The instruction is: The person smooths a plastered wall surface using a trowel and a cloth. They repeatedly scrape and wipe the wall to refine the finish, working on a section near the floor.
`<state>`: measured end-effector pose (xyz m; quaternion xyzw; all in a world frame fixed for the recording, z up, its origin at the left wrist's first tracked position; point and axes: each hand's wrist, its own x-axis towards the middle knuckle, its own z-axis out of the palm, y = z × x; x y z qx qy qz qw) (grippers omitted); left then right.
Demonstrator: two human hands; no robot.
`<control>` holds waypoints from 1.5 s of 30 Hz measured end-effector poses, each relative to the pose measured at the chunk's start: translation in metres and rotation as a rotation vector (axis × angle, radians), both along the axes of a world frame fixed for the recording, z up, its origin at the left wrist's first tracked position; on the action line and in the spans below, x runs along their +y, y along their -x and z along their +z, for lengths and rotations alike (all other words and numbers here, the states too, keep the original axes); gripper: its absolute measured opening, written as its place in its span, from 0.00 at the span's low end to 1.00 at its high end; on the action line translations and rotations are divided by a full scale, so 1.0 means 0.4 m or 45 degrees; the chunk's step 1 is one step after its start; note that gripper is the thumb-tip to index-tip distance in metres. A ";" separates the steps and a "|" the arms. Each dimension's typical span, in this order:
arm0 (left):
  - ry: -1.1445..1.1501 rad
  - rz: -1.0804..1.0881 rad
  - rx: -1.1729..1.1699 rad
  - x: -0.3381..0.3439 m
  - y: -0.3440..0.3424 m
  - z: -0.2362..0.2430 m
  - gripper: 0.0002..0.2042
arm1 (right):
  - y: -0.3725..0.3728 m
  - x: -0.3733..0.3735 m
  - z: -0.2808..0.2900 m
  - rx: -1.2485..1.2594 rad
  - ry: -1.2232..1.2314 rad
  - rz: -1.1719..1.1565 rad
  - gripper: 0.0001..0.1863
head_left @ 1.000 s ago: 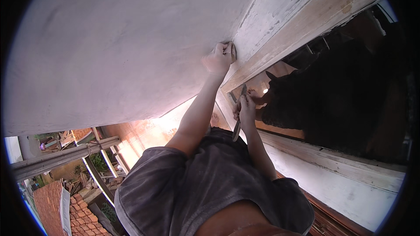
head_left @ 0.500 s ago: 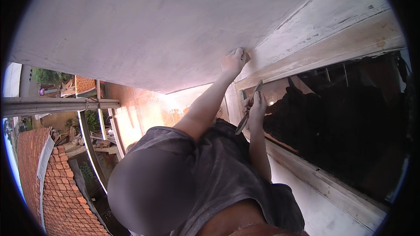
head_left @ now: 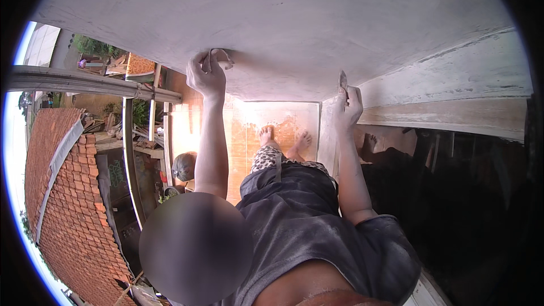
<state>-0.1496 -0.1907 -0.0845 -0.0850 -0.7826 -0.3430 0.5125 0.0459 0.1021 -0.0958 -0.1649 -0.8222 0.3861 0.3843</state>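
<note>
A smooth grey-white wall [head_left: 294, 20] spreads across the top of the view. On its left part, my left hand [head_left: 205, 76] is closed round a small bent piece of sandpaper [head_left: 224, 56], pale and curled at its edge, pressed at the wall. Pale dust coats that hand and forearm. Further right, my right hand [head_left: 349, 107] grips a slim metal scraper [head_left: 343, 81] whose tip points up toward the wall. The rest of the scraper is hidden behind the fingers, and whether its tip touches the wall I cannot tell.
A window ledge [head_left: 442, 120] and dark glass [head_left: 453, 192] lie to the right. My bare feet stand on orange tiles [head_left: 238, 147]. At left are a railing [head_left: 85, 82], a dark round object [head_left: 184, 166] and, beyond, a tiled roof [head_left: 73, 181].
My left hand has moved left along the wall, away from the corner by the window. My right hand has risen with the scraper to the wall. The view has turned, showing my feet.
</note>
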 end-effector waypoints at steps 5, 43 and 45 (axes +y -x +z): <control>0.009 -0.102 -0.225 -0.012 -0.013 -0.015 0.11 | 0.179 0.049 0.222 0.693 -0.590 -0.065 0.07; -0.197 0.125 0.428 -0.210 0.244 -0.338 0.21 | 0.390 0.054 0.164 1.305 -1.433 -0.676 0.14; -0.183 0.163 0.478 -0.205 0.248 -0.347 0.23 | 0.393 0.039 0.109 1.324 -1.427 -0.682 0.13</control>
